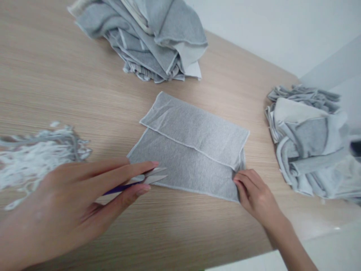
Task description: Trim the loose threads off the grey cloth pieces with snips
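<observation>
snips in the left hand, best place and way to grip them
Probably by the purple handle of the snips, coming from the left: the pointed blades face right, toward the grey cloth. The left hand holds the snips from that side.

Wood-grain table (175, 226) bears grey cloth (186, 150), far fabric pile (158, 41), right pile (307, 139), pale scraps (42, 158).

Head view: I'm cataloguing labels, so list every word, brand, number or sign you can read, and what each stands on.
None can be read. The grey cloth, the snips, the far fabric pile and the right-hand fabric pile show no legible lettering.
The dark object at the picture's right edge is too blurred to tell.
</observation>
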Motion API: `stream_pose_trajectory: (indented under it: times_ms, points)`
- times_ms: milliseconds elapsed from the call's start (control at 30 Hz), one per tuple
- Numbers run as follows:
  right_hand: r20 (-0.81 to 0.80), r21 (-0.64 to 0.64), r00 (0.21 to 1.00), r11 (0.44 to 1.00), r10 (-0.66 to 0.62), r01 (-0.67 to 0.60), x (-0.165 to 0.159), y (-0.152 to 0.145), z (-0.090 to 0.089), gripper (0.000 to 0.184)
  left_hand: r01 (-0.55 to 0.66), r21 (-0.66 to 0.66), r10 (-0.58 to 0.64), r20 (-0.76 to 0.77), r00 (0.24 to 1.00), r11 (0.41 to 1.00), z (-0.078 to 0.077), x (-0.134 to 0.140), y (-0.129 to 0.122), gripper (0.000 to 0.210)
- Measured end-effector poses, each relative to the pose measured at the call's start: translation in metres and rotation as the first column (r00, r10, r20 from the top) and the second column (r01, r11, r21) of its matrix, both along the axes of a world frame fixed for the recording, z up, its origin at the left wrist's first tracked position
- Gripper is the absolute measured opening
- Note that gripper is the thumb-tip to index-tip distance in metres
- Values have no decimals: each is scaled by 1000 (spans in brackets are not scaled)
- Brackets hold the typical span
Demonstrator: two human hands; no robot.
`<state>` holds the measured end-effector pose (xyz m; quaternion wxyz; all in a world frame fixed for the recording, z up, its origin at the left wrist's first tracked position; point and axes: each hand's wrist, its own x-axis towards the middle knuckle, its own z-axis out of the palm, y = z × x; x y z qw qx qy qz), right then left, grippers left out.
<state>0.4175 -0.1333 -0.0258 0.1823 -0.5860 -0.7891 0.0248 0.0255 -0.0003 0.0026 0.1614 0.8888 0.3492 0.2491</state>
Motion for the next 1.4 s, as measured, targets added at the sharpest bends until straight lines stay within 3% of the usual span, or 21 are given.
stream_pose_trajectory:
  times_ms: [133, 267, 433, 633, 700, 833, 967, 1100, 1200, 1300, 1400]
  points:
    - [-159, 70, 975, 983, -156, 168, 1, -6, 11, 12, 70, 78, -68, -30, 997, 995, 3, 0, 0, 32]
    - [-289, 125, 929, 953, -229, 274, -11, -13, 38, 12, 111, 123, -113, 4, 994, 986, 8, 4, 1, 32]
    - [-351, 141, 935, 985, -45, 100, -61, 15, 74, 17, 64, 152, -69, 34, 997, 986, 19, -5, -10, 33]
    - [-289, 171, 928, 967, 234, -191, -131, 99, 96, 13, -150, 135, 140, 78, 987, 979, 30, -36, -46, 34]
    - [-275, 193, 887, 925, 371, -327, -159, 131, 96, 12, -189, 94, 179, 106, 978, 977, 31, -43, -54, 33]
    - [-263, 139, 778, 821, 570, -554, -219, 185, 87, 12, -84, -51, 91, 138, 986, 995, 26, -47, -56, 30]
    - [-291, -4, 698, 729, 654, -684, -264, 217, 69, 13, 38, -146, -20, 124, 992, 989, 14, -46, -50, 26]
    - [-370, -137, 652, 656, 661, -742, -280, 225, 52, 19, 102, -170, -83, 114, 990, 980, -3, -45, -47, 26]
    - [-460, -162, 646, 658, 609, -735, -281, 222, 47, 33, 90, -166, -73, 104, 992, 982, -11, -44, -47, 25]
    - [-481, -141, 682, 718, 552, -681, -282, 218, 49, 21, 82, -147, -67, 101, 993, 986, -14, -42, -48, 25]
    - [-398, -71, 719, 762, 570, -644, -281, 215, 57, 10, 82, -124, -70, 105, 992, 989, -15, -42, -49, 25]
